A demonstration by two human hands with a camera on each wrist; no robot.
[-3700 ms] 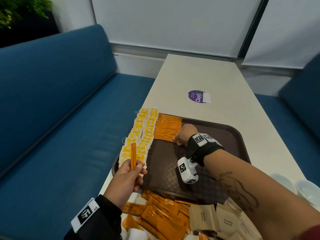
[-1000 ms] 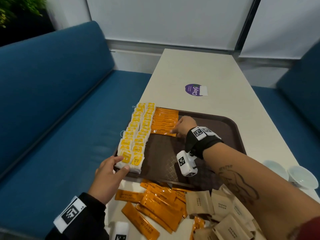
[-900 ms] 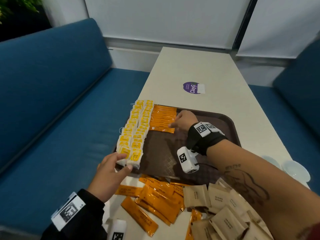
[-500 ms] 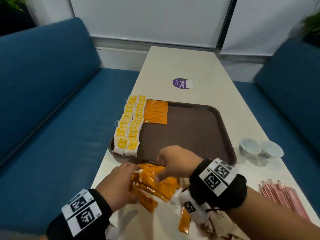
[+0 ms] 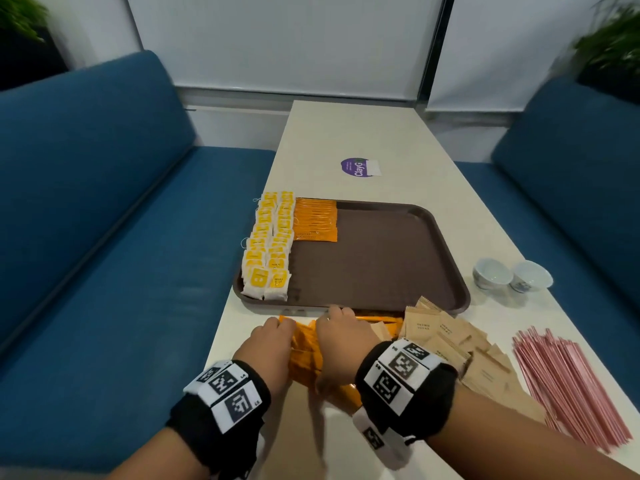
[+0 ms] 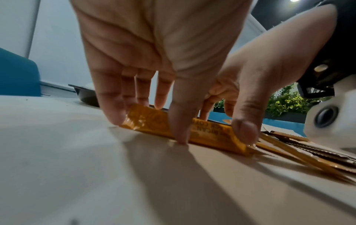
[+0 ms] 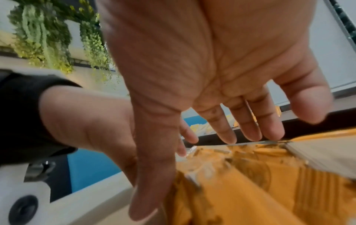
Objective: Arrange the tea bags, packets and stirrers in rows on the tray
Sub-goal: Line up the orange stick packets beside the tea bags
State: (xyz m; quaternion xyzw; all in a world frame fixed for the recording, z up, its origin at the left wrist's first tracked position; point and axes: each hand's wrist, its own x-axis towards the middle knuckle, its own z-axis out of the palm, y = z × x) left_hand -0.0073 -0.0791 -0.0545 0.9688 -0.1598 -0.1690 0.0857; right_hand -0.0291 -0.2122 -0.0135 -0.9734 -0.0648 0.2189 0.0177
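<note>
Here, both hands work at the loose heap of glossy orange stick packets (image 5: 306,355) lying on the pale cream tabletop (image 5: 349,133) just in front of the brown plastic tray (image 5: 381,258). The left hand (image 5: 268,344) has its fingers (image 6: 113,109) and thumb curled down around one orange packet (image 6: 192,130), thumb on the near long edge, fingertips on the far edge, the packet tipped up on the table. The right hand (image 5: 341,336) lies over the same heap with its fingers (image 7: 221,129) straight and a little spread, the thumb pressed at the near end of the packets; it grips nothing that I can see.

On the tray, two rows of white tea bags with yellow labels (image 5: 268,247) run along the left edge, and a short row of orange packets (image 5: 315,220) sits beside them at the far end. A pile of tan paper sugar sachets (image 5: 460,344) lies right of the hands, and a bundle of thin pink stirrers (image 5: 568,382) further right. Two small white cups (image 5: 512,277) stand beside the tray's right edge. A round purple sticker (image 5: 358,167) is beyond the tray. Blue upholstered benches (image 5: 104,237) flank the table, with white blinds behind and green plants in the corners.
</note>
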